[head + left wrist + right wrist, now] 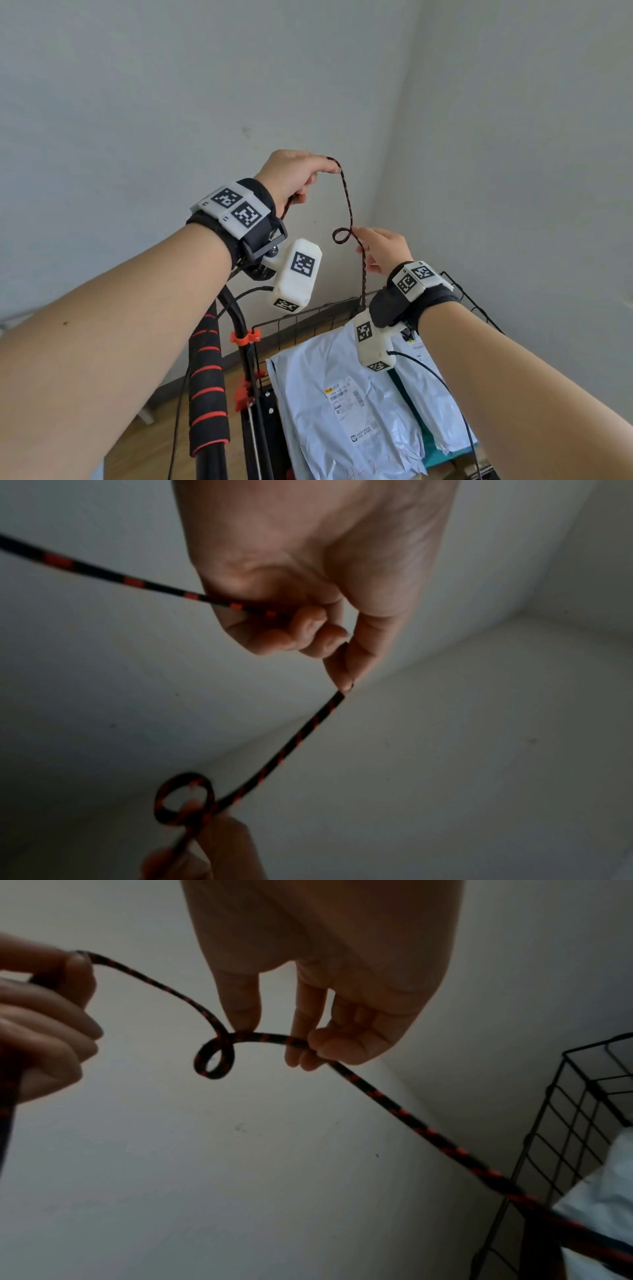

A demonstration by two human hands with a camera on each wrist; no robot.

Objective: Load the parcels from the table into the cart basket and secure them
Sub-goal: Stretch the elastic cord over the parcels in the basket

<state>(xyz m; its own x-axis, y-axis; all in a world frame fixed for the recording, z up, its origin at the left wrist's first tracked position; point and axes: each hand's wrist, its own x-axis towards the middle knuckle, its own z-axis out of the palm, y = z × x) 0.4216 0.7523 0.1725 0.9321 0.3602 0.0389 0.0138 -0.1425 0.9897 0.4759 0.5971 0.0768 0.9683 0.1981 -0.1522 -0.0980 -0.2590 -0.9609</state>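
A black-and-red cord [347, 202] hangs in the air above the black wire cart basket [301, 317]. My left hand [298, 176] is raised highest and grips the cord [301, 737] in curled fingers, pinching it at the top. Lower and to the right, my right hand [383, 250] pinches the cord [377, 1093] just past a small twisted loop [214, 1056]. From there the cord drops to the basket's far rim. Pale grey-blue plastic parcels [339, 394] with printed labels lie in the basket.
The cart's black handle with red-striped foam grip [207, 387] stands left of the basket, with red clips [245, 337] on its frame. Grey walls meet in a corner close behind the cart. Wooden floor [137, 445] shows at lower left.
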